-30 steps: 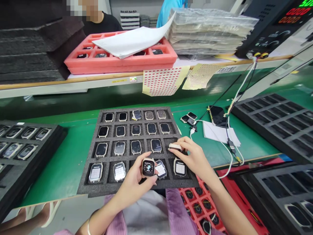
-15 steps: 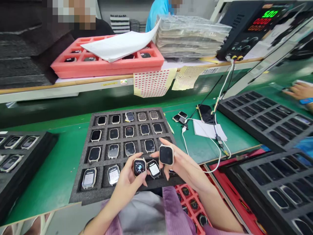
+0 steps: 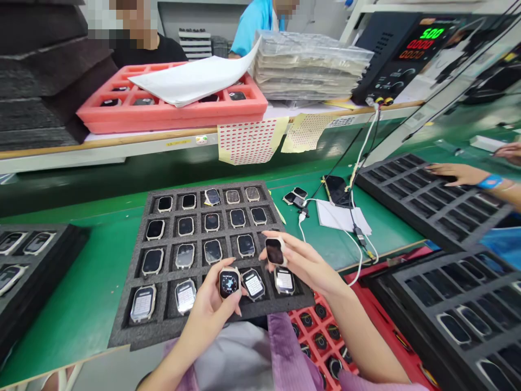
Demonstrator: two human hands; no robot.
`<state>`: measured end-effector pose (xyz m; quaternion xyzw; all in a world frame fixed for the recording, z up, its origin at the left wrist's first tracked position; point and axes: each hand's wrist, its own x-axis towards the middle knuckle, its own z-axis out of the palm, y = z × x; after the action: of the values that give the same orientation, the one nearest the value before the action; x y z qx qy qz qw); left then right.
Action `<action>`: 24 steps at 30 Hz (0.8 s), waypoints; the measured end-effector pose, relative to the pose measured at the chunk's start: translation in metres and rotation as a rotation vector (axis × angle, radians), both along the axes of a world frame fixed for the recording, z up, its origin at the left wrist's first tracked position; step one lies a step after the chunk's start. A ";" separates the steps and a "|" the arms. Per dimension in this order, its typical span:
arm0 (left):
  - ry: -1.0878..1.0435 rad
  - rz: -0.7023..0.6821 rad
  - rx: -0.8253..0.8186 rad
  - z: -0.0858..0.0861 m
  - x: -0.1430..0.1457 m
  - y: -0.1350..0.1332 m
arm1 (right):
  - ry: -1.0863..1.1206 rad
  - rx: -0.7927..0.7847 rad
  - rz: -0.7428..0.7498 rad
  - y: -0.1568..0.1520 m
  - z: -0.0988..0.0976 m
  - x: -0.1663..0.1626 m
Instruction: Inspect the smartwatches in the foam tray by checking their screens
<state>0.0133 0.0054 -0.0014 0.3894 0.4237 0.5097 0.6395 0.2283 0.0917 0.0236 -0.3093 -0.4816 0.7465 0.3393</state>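
My left hand (image 3: pixel 215 298) is closed around a smartwatch case (image 3: pixel 230 282) whose lit screen shows a dial, the thumb lying at its lower edge. In my right hand (image 3: pixel 299 258) is a second smartwatch (image 3: pixel 275 251), its screen dark, gripped by the edges. Both are held over the front row of a dark grey foam tray (image 3: pixel 163 296). Several strapless watches sit in its compartments. Just beside my hands, a tilted watch (image 3: pixel 253 284) and another watch (image 3: pixel 284 281) show white lit screens. Neither held watch has a strap.
A red tray (image 3: pixel 313 331) of round parts lies below at my lap. More foam trays stand left (image 3: pixel 49 271) and right (image 3: pixel 459 304). Cables (image 3: pixel 358 233) and a phone (image 3: pixel 338 190) lie behind. A co-worker's hand (image 3: pixel 459 174) reaches over the far right tray.
My right hand has moved slightly up and turned its watch, uncovering the lit watch in the front right compartment. The co-worker's hand has come in over the far right tray.
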 end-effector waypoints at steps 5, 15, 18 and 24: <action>0.037 -0.019 -0.034 0.001 0.000 0.001 | 0.112 -0.020 0.007 -0.009 0.005 -0.001; 0.240 -0.018 -0.068 0.012 0.006 0.008 | 0.106 0.145 -0.059 -0.021 0.004 -0.019; 0.311 -0.004 -0.040 0.013 0.006 0.009 | 0.112 0.175 -0.078 -0.026 0.002 -0.020; 0.346 -0.053 -0.038 0.007 0.005 0.009 | 0.078 0.185 -0.054 -0.031 -0.003 -0.020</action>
<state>0.0180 0.0142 0.0060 0.4702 0.5266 0.4102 0.5774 0.2086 0.0609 0.0202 -0.2601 -0.5263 0.7009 0.4051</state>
